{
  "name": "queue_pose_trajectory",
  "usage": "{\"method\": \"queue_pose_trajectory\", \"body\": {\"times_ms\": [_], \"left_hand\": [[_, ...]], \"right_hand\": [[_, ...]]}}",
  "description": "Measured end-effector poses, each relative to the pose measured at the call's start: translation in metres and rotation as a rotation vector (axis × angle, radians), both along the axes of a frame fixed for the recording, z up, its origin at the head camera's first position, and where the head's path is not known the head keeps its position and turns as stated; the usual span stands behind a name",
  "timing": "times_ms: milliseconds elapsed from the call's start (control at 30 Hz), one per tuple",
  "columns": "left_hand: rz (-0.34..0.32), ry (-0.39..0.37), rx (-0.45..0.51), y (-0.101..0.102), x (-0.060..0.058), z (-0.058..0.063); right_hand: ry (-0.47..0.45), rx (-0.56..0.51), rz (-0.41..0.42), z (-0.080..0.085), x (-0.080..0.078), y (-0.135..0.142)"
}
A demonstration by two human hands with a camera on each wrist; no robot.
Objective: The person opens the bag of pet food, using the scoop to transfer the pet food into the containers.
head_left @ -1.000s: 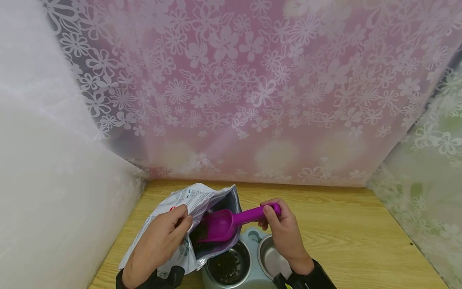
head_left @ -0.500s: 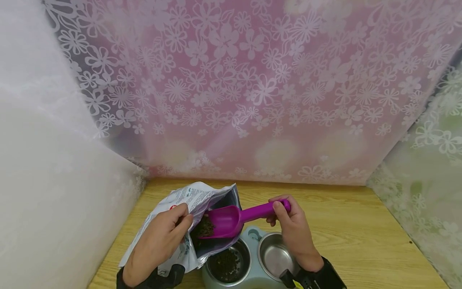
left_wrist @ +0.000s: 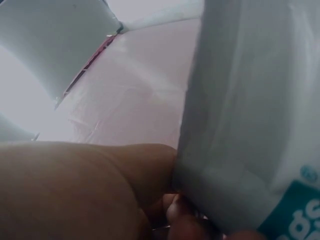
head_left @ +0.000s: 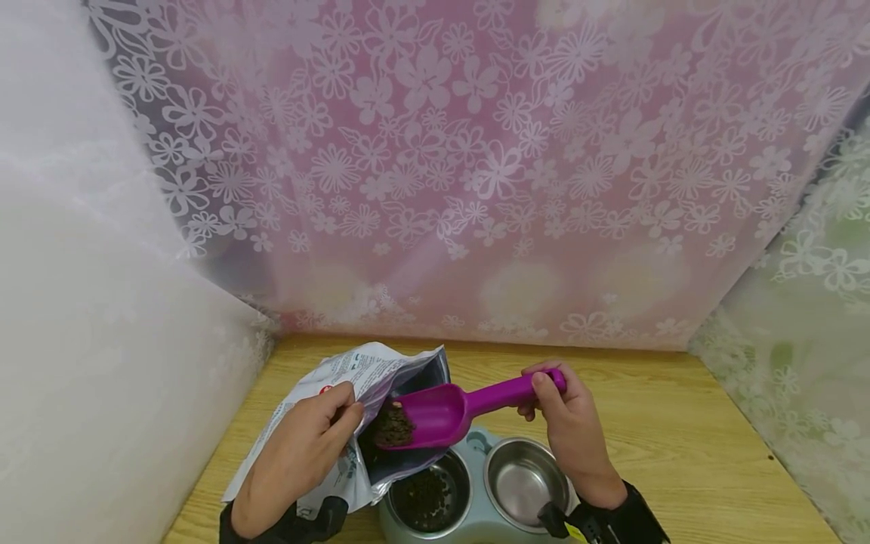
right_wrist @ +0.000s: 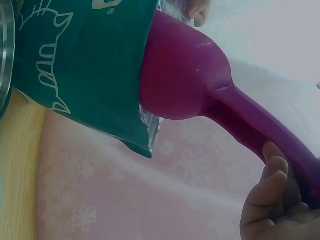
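Observation:
My left hand (head_left: 302,446) pinches the edge of a white and teal foil bag (head_left: 370,370), its silvery mouth tilted open to the right. In the left wrist view the thumb presses against the white side of the bag (left_wrist: 240,100). With my right hand (head_left: 571,423) I grip the handle end of a purple scoop (head_left: 438,414). Brown pellets (head_left: 394,425) lie in the scoop's front part, which is still inside the bag's mouth. The right wrist view shows the scoop's underside (right_wrist: 185,70) coming out of the teal side of the bag (right_wrist: 95,70).
Below the bag stands a light blue double feeder (head_left: 479,461) with two steel bowls. Dark pellets lie in the left bowl (head_left: 430,495); the right bowl (head_left: 526,483) shows bare metal. A wooden table (head_left: 680,431) is enclosed by a pink floral sheet (head_left: 476,189) and pale side sheets.
My right hand has drawn the scoop up and to the right, partly out of the bag, and the pellets on it have come into sight. My left hand and the bag stay put.

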State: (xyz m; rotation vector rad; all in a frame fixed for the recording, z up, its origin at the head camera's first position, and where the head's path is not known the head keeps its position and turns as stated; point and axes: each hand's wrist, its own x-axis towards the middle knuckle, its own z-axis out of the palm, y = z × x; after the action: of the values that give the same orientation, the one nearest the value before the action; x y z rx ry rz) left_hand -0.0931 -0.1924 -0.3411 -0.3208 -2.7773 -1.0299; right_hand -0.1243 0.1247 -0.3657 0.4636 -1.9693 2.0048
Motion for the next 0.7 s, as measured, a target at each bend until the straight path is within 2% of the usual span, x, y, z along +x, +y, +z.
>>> {"method": "queue_pose_trajectory", "body": {"times_ms": [367, 567, 700], "left_hand": [[0.005, 0.005, -0.010, 0.001, -0.001, 0.001], [0.003, -0.015, -0.007, 0.001, -0.001, 0.001], [0.000, -0.027, -0.006, 0.001, -0.001, 0.001]], "right_hand": [[0.018, -0.115, 0.034, 0.006, 0.002, 0.015], [-0.009, -0.149, 0.030, 0.007, 0.003, 0.023], [-0.009, -0.173, 0.073, 0.008, 0.003, 0.031]]}}
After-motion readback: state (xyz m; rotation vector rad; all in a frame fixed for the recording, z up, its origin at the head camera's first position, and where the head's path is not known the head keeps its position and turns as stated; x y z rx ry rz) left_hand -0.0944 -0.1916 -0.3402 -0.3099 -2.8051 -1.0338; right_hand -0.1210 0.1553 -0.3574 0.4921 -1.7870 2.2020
